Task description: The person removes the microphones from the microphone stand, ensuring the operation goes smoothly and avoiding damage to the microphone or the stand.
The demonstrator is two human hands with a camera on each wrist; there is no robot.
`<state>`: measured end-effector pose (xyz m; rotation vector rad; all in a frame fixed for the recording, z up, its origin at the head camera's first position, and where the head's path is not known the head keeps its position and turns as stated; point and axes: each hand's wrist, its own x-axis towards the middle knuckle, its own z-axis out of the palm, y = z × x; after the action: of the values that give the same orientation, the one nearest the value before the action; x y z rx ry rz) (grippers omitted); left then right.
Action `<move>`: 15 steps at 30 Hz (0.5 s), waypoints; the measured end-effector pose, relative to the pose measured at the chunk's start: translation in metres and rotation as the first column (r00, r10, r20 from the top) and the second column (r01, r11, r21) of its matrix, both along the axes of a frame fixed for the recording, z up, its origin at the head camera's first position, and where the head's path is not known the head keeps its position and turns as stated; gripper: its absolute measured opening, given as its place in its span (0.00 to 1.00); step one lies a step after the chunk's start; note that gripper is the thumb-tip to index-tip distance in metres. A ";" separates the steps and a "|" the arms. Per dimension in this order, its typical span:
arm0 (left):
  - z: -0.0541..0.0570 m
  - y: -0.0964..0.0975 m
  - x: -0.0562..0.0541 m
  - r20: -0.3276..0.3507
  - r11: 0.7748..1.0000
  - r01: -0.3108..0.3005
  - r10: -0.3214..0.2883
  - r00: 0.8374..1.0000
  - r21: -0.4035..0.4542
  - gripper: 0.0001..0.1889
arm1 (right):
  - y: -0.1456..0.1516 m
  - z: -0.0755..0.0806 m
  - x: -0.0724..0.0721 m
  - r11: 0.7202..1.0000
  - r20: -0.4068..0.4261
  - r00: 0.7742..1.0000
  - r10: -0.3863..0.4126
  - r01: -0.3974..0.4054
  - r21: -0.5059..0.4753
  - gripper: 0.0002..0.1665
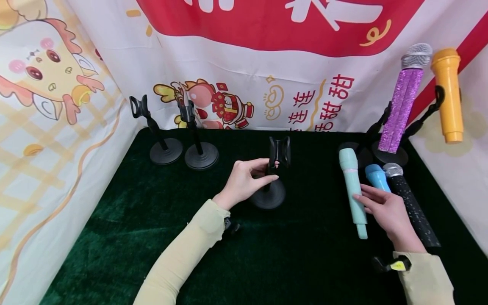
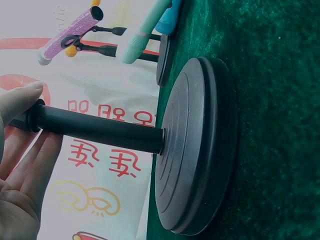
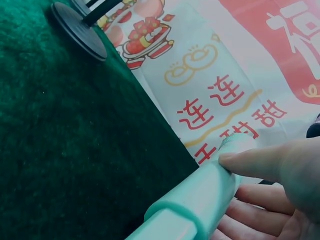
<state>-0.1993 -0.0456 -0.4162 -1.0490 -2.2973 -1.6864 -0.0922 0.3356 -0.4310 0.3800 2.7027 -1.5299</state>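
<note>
In the head view my left hand [image 1: 245, 182] grips the post of a black microphone stand [image 1: 270, 197], thumb on one side and fingers on the other. Its round base [image 2: 182, 150] appears on the green cloth in the left wrist view, and the clip on top holds nothing. On the right, my right hand [image 1: 386, 212] holds a mint-green microphone [image 1: 352, 186] between thumb and fingers; the right wrist view shows the thumb [image 3: 255, 162] along its body. Beside that hand lie a blue microphone [image 1: 377, 177] and a black speckled microphone [image 1: 411, 207].
Two black stands [image 1: 165, 150] with bare clips stand at the back left. At the back right, stands hold a purple glitter microphone [image 1: 402, 106] and an orange-yellow microphone [image 1: 450, 97]. A printed white and red curtain [image 1: 236, 59] hangs behind the green cloth [image 1: 297, 254].
</note>
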 end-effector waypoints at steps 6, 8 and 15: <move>-0.001 0.000 0.000 -0.009 1.000 0.000 0.000 1.000 0.003 0.17 | 0.002 -0.001 0.008 0.999 0.038 0.999 -0.005 0.003 0.052 0.41; 0.000 0.000 0.000 -0.012 1.000 -0.001 0.001 1.000 0.002 0.17 | 0.003 -0.002 0.011 0.997 0.048 0.999 -0.004 0.000 0.073 0.41; -0.002 0.000 -0.001 -0.010 1.000 0.002 -0.002 1.000 0.005 0.17 | 0.009 -0.002 0.016 0.989 0.105 0.994 0.007 -0.023 0.146 0.43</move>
<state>-0.2001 -0.0453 -0.4180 -1.0563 -2.2859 -1.6823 -0.0764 0.3448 -0.4330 0.4283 2.7377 -1.2732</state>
